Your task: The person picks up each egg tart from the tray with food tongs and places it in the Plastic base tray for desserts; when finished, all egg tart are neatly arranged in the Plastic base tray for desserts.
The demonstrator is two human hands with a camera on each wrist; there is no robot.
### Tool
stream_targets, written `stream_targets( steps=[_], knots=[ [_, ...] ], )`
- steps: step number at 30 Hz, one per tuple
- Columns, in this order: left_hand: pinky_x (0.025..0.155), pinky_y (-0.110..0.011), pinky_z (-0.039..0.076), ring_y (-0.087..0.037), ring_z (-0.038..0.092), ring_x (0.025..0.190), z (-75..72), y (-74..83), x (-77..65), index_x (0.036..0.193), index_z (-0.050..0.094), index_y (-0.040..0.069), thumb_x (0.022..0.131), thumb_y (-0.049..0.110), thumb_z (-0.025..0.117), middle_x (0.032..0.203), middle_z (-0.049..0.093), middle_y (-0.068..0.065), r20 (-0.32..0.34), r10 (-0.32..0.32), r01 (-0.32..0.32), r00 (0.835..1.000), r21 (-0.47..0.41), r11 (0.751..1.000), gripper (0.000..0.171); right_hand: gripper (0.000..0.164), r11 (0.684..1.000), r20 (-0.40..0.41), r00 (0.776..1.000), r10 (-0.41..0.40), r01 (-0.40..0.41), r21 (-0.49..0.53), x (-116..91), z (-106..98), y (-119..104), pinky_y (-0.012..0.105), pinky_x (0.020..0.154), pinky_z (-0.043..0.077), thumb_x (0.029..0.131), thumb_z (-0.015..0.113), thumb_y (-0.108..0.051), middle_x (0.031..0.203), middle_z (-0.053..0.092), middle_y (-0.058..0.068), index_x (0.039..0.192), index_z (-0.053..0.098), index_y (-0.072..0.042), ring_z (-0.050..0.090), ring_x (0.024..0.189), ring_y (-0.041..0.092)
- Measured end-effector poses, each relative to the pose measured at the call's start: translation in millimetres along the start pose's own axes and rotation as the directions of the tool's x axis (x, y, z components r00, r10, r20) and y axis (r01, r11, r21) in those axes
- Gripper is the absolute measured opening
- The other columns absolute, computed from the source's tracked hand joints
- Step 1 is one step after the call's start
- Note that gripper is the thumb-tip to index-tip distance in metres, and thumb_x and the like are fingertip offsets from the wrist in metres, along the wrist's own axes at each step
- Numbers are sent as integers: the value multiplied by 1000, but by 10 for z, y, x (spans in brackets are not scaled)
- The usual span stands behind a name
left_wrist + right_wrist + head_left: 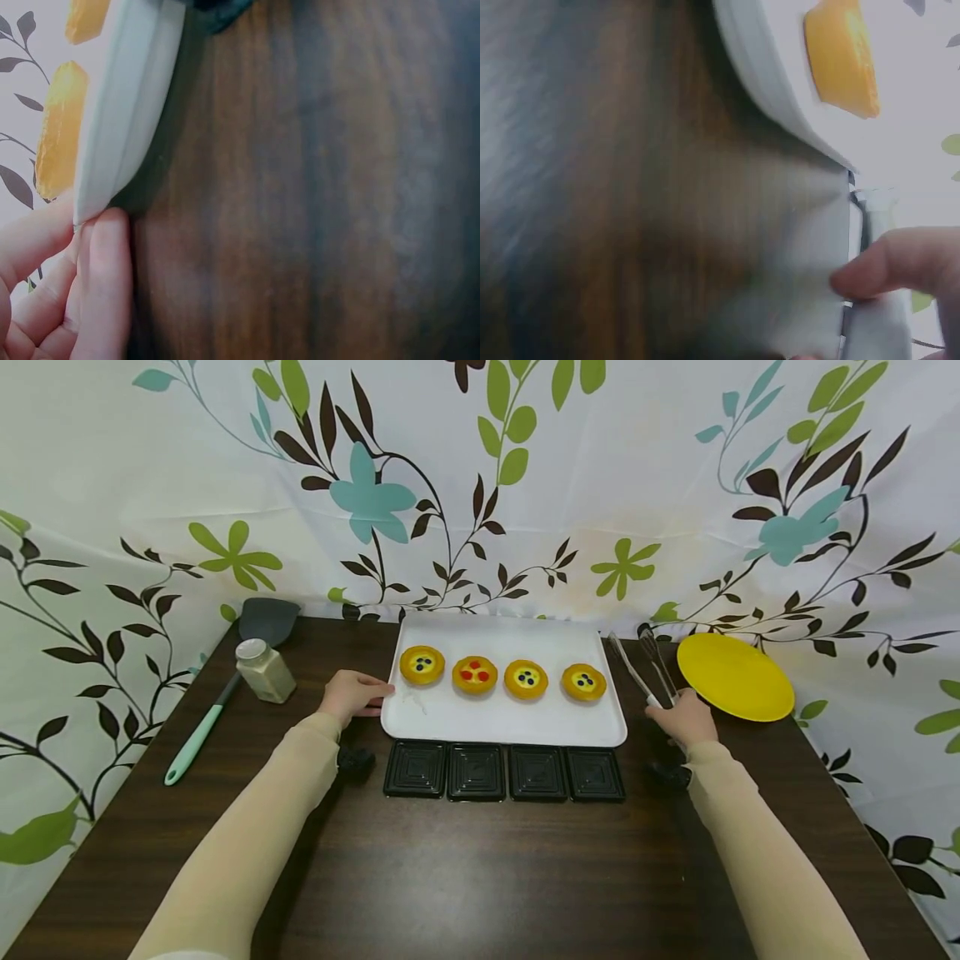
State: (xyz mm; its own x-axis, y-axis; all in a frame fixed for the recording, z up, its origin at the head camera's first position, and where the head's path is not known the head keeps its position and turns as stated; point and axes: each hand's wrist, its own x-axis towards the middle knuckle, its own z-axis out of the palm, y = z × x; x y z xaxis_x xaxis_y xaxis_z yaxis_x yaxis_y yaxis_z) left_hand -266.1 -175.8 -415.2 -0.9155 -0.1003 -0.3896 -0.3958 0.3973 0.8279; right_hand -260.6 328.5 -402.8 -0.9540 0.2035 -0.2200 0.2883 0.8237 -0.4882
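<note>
Currently, left fingers (106,262) pinch tray (480,724) edge — right fingers (666,717) grip tongs (636,675) — jar (267,679) too small to read.

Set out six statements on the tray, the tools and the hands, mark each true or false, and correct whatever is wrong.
1. The left hand grips the edge of the white tray. True.
2. All four tarts have red pieces on top. False: one does; the other three have dark pieces.
3. The right hand holds the tongs. True.
4. The four black square dishes are stacked in a pile. False: they lie side by side in a row in front of the tray.
5. The spatula lies toward the left side of the table. True.
6. The capped jar stands beside the yellow plate. False: they are on opposite sides of the table.
</note>
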Motion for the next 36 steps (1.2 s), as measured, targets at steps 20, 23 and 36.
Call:
stream_targets(
  steps=[20, 23, 36],
  knots=[
    [75, -20, 56, -1, 61, 73, -24, -57, 52, 126, 56, -7, 91, 20, 64, 117, 61, -16, 48, 10, -5, 999, -107, 994, 45, 90, 968, -124, 961, -246, 238, -77, -549, -165, 247, 42, 67, 47, 83, 61, -62, 122, 53, 34, 152, 24, -16, 53, 83, 34],
    [74, -19, 56, 0, 61, 70, -40, -75, 68, 126, 57, -7, 91, 20, 64, 115, 62, -15, 46, 3, 2, 999, -101, 995, 44, 91, 965, -97, 962, -256, 248, -87, -598, -138, 237, 45, 69, 47, 81, 61, -63, 125, 51, 34, 152, 25, -19, 51, 87, 36],
    [77, -20, 55, 0, 61, 73, -31, -82, 58, 127, 56, -6, 92, 21, 64, 126, 57, -21, 34, 9, -5, 999, -112, 994, 45, 88, 938, -41, 943, -330, 322, -126, -638, -20, 297, 32, 57, 38, 80, 64, -61, 73, 51, 12, 150, 30, -21, 46, 65, 24]
  ],
)
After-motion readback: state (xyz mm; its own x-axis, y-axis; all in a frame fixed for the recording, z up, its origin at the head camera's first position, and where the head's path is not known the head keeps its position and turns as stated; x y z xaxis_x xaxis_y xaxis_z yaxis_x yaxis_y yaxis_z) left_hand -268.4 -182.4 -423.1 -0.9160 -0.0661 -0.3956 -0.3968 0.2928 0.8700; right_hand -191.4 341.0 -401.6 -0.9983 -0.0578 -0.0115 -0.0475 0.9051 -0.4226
